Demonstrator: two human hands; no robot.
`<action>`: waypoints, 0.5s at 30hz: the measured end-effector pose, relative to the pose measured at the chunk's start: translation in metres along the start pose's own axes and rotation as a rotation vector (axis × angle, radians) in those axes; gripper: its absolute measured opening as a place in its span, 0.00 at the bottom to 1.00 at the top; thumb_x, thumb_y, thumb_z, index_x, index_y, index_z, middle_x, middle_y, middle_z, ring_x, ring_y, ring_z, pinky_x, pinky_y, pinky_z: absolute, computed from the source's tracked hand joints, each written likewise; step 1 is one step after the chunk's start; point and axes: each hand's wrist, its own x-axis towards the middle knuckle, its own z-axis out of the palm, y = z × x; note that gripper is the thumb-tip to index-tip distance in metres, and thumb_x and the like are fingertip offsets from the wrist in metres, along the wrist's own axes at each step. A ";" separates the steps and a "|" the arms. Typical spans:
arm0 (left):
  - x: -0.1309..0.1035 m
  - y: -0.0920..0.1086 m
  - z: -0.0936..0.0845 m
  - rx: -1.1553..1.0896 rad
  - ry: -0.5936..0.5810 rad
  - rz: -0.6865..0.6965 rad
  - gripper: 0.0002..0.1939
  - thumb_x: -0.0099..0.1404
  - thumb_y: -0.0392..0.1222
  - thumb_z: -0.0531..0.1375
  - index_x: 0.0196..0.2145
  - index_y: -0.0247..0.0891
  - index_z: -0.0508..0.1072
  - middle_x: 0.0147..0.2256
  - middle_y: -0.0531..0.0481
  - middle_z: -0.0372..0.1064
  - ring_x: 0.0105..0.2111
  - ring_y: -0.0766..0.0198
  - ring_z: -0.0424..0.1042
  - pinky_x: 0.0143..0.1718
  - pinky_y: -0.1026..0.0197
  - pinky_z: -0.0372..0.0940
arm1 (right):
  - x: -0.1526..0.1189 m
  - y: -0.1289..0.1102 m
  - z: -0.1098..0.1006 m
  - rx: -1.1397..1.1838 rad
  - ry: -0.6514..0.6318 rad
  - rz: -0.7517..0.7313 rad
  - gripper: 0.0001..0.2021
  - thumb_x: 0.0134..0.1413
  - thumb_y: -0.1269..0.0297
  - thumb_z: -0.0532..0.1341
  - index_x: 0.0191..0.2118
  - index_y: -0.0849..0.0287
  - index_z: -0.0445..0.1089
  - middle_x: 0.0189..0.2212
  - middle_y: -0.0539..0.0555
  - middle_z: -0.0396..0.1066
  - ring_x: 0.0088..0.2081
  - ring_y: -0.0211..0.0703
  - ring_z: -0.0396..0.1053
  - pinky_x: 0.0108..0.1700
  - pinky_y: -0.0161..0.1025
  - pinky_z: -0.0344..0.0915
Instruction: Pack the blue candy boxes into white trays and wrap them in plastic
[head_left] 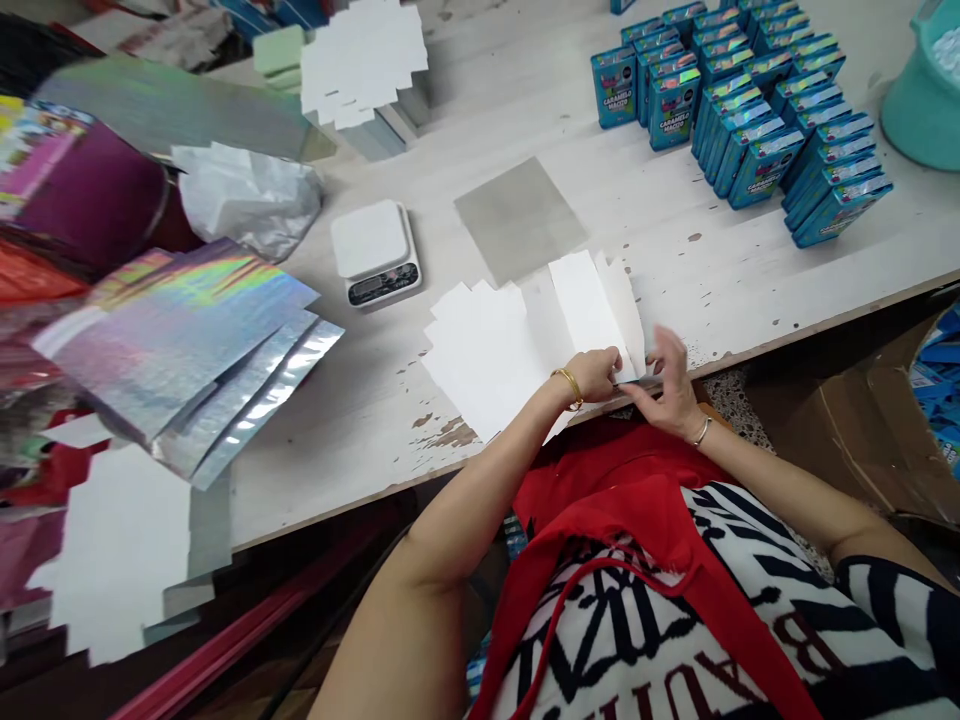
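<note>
A white cardboard carton (589,300), partly folded with its flaps sticking out, lies at the table's front edge before me. My left hand (596,375), with a gold bangle at its wrist, is closed on the carton's near end. My right hand (670,390) is at the carton's right near corner, fingers stretched up and a little blurred. Its thumb reaches toward my left fingertips; whether it touches the card I cannot tell. To the left, flat white carton blanks (484,360) lie fanned out, partly behind my left forearm. A grey sheet (521,220) lies just beyond them.
A small white scale (379,250) stands left of the grey sheet. Shiny holographic sheets (202,340) lie farther left. More blanks (364,60) are stacked at the back. Rows of blue caramel boxes (765,165) stand at the right, near a turquoise tub (919,110). A cardboard box (855,420) sits below the table edge.
</note>
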 end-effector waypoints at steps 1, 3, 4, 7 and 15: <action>0.000 0.006 0.003 -0.002 0.033 -0.007 0.16 0.58 0.34 0.62 0.46 0.36 0.72 0.40 0.45 0.77 0.40 0.58 0.76 0.36 0.62 0.66 | 0.007 0.003 -0.003 0.019 0.028 0.084 0.39 0.60 0.53 0.59 0.70 0.59 0.41 0.64 0.68 0.53 0.55 0.56 0.63 0.49 0.53 0.69; 0.000 0.026 0.011 0.004 0.114 0.005 0.10 0.60 0.34 0.60 0.41 0.36 0.74 0.40 0.43 0.77 0.40 0.57 0.76 0.37 0.61 0.66 | 0.022 0.014 -0.011 0.037 -0.038 0.168 0.34 0.63 0.57 0.55 0.69 0.61 0.45 0.61 0.68 0.59 0.55 0.54 0.64 0.51 0.52 0.68; 0.000 0.037 0.015 0.005 0.138 0.027 0.08 0.61 0.34 0.59 0.40 0.36 0.75 0.40 0.43 0.77 0.40 0.56 0.76 0.38 0.60 0.67 | 0.030 0.022 -0.015 0.033 -0.113 0.161 0.29 0.64 0.61 0.53 0.68 0.62 0.49 0.59 0.66 0.63 0.55 0.52 0.65 0.52 0.51 0.68; -0.005 0.064 0.016 -0.012 0.181 0.203 0.07 0.63 0.37 0.60 0.39 0.36 0.75 0.42 0.43 0.76 0.41 0.57 0.75 0.42 0.59 0.68 | 0.047 0.045 -0.035 -0.093 -0.329 0.094 0.26 0.63 0.72 0.48 0.65 0.60 0.57 0.53 0.61 0.70 0.51 0.49 0.68 0.52 0.47 0.67; 0.006 -0.013 -0.045 0.095 0.713 0.188 0.20 0.74 0.46 0.46 0.52 0.36 0.70 0.53 0.39 0.70 0.57 0.55 0.65 0.57 0.53 0.60 | 0.043 0.048 -0.068 -0.600 -0.561 -0.093 0.31 0.61 0.78 0.48 0.67 0.49 0.54 0.41 0.58 0.73 0.37 0.46 0.65 0.35 0.40 0.58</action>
